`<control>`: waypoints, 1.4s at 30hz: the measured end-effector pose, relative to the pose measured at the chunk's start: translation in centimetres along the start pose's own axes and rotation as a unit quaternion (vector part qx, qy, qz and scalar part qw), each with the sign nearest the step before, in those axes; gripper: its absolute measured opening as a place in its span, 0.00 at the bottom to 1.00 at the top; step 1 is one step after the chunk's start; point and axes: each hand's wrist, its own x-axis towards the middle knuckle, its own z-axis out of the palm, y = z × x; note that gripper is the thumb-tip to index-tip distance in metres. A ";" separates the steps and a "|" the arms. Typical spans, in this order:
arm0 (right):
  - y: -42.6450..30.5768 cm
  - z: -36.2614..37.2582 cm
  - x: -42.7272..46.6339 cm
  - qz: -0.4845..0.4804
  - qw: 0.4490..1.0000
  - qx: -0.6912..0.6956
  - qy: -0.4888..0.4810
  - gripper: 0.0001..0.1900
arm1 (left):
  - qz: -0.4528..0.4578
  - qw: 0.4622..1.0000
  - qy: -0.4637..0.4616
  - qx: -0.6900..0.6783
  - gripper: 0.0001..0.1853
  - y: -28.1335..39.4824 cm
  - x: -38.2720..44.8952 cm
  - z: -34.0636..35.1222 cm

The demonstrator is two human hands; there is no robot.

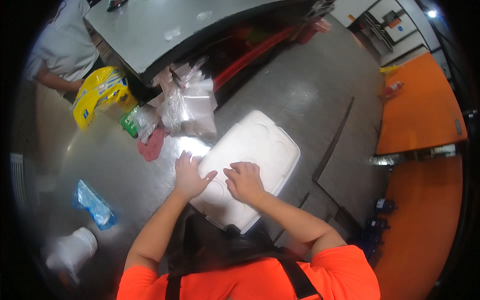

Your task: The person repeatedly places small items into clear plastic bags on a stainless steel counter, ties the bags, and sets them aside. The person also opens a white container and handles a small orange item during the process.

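Note:
Right before me is a white cooler-like box with a closed lid (249, 146), set at a slant; round recesses mark its top. My left hand (190, 176) is at the lid's left edge, fingers spread and thumb over the lid, gripping nothing. On or just above the middle of the lid is my right hand (245, 180), its fingers bent and slightly apart with nothing visible in them. Whether the right fingertips press on the lid cannot be told. The box's contents are hidden under the lid.
A metal table (123, 165) extends left, bearing a pink cloth (152, 145), a green box (129, 122), a blue plastic packet (95, 206) and a white roll (77, 247). Clear plastic bags (191, 107) hang beyond. A person (65, 45) stands behind a yellow bag (103, 90). Orange tables (422, 105) stand right.

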 end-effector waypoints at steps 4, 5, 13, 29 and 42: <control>6.9 -1.5 5.9 -0.090 0.992 0.082 0.041 0.10 | -0.047 0.998 0.031 0.035 0.45 2.7 1.2 1.1; 9.0 -2.0 7.8 -0.104 0.985 0.119 0.068 0.10 | -0.043 0.997 0.044 0.050 0.46 3.3 1.2 1.0; 30.2 -7.5 27.5 0.015 0.974 0.137 0.177 0.17 | -0.090 0.995 0.006 0.038 0.44 5.3 2.3 -0.3; 45.2 -4.8 52.8 0.206 0.965 -0.165 -0.003 0.42 | -0.093 0.995 0.019 0.039 0.48 4.2 3.2 0.5; 46.5 -1.9 60.1 0.185 0.937 -0.286 -0.077 0.35 | -0.105 0.993 -0.001 0.060 0.50 3.8 3.8 0.8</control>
